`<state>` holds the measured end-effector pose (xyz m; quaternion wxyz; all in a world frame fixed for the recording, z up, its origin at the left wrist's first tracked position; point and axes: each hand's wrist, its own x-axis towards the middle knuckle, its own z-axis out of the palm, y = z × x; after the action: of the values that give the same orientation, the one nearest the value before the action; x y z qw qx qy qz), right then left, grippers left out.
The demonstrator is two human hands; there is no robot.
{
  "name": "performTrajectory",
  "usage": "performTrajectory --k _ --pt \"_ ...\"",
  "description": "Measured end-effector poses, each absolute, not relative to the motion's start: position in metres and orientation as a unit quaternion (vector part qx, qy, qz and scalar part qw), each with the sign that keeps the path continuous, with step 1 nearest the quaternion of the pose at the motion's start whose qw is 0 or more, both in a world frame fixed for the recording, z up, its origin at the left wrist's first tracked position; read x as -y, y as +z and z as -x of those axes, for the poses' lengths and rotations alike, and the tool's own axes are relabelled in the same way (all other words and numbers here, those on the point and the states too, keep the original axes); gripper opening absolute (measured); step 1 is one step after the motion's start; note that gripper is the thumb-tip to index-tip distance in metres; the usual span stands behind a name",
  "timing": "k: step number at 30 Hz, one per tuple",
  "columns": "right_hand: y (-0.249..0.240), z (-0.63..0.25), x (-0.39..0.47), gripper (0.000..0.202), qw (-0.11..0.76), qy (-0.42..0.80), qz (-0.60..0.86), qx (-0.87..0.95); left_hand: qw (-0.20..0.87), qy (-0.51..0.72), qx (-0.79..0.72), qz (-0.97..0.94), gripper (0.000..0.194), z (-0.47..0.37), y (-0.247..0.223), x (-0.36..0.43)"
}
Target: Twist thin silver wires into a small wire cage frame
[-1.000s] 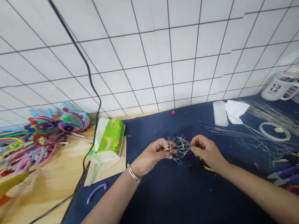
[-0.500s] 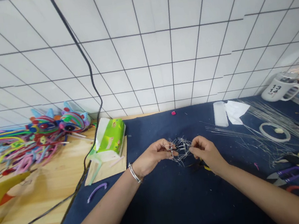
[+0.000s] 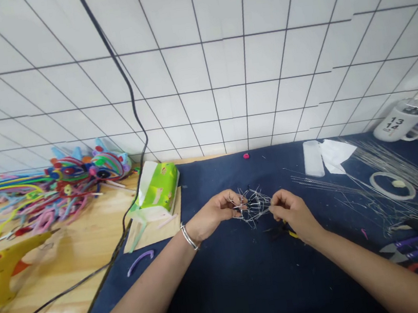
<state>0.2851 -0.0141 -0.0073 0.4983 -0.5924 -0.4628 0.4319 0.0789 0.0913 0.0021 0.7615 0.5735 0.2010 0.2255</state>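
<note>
A small cage-like frame of thin silvery wire (image 3: 254, 206), with loose wire ends sticking out all round, is held up over the dark blue cloth. My left hand (image 3: 217, 212), a silver bangle at its wrist, grips the frame's left side between thumb and fingers. At the right side, my right hand (image 3: 291, 213) pinches wire at the frame's edge between thumb and forefinger. Below that hand lies a dark tool with a yellow handle (image 3: 292, 234), mostly hidden.
Loose wires (image 3: 397, 166), a white ring coil (image 3: 392, 186), purple snips (image 3: 412, 248) and a white mug (image 3: 402, 120) lie to the right. At left are a tissue pack (image 3: 159, 187), a yellow glue gun (image 3: 7, 268), colourful pipe cleaners (image 3: 40, 201) and a black cable (image 3: 132, 94).
The view has shifted slightly, so the surroundings sit a little further right. The wire frame has turned a little in my fingers; both hands keep their hold.
</note>
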Motion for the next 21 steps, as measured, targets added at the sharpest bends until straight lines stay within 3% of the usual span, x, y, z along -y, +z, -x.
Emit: performTrajectory --k 9,16,21 --pt "-0.008 -0.285 0.014 0.004 0.494 0.41 0.601 0.476 0.646 0.25 -0.255 -0.675 0.037 -0.073 0.002 -0.097" --pt "-0.007 -0.286 0.013 0.003 0.491 0.407 0.602 0.48 0.478 0.255 -0.359 -0.76 0.009 -0.069 0.001 -0.103" --pt "-0.008 -0.286 0.012 0.004 0.484 0.418 0.607 0.471 0.552 0.214 -0.342 -0.73 0.006 -0.065 0.008 -0.103"
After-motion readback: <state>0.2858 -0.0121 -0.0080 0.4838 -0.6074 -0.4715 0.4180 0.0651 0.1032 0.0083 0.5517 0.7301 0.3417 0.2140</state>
